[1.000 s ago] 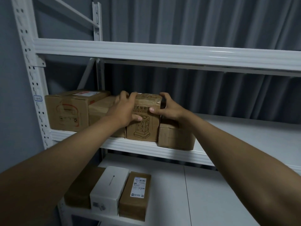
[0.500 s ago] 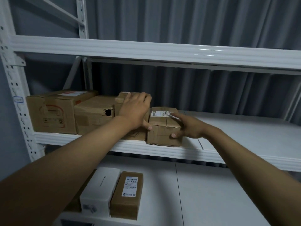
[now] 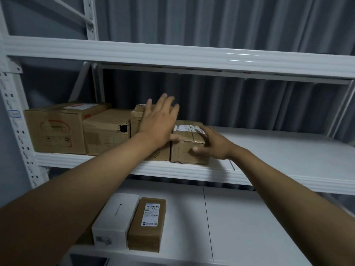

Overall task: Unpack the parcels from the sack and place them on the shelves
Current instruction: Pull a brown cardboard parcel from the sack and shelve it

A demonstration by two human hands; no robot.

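A white metal shelving rack (image 3: 172, 54) fills the frame, its top beam crossing the upper part, a middle shelf (image 3: 278, 150) running across the centre and a lower shelf (image 3: 240, 227) at the bottom. Behind it hangs a grey pleated curtain (image 3: 211, 22).

At centre left, four brown cardboard parcels stand in a row on the middle shelf, side by side. The largest, a wide brown carton with a red printed outline (image 3: 55, 129), sits furthest left. Next is a dented brown box with a torn hole in its front corner (image 3: 103, 135), then a taller brown box (image 3: 138, 120) largely hidden by the left hand (image 3: 159, 123). At the right end is a small taped brown box with a white shipping label on top (image 3: 184, 146).

The left hand lies spread, fingers extended and loose, flat over the taller box, its thumb touching the small labelled box. The right hand (image 3: 213, 144) rests against the right side of that small box, fingers splayed over its top edge, thumb on its front face, not clenched.

At lower centre left, a white rectangular box (image 3: 115, 219) and a narrow brown box with a barcode label (image 3: 148, 223) lie side by side on the lower shelf.
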